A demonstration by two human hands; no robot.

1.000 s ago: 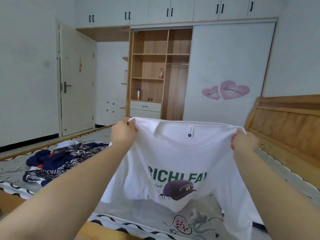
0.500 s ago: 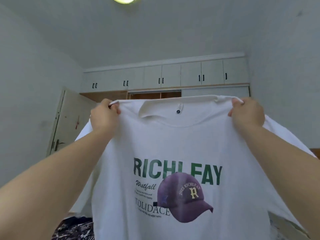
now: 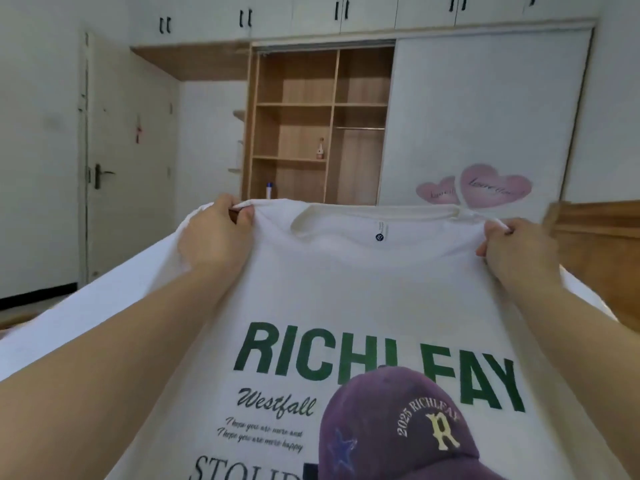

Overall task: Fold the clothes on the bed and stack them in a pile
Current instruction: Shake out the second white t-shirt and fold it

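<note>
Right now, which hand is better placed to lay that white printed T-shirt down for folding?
Neither clearly. The left hand and right hand each pinch a shoulder of the white printed T-shirt, level with each other on either side of the collar. Lowering it probably needs both together.

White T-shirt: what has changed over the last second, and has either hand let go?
The white T-shirt was lifted high, then brought back down and closer, now spread flatter and hiding the bed. Neither let go: the left hand and right hand still grip its shoulders, print facing the camera.
</note>
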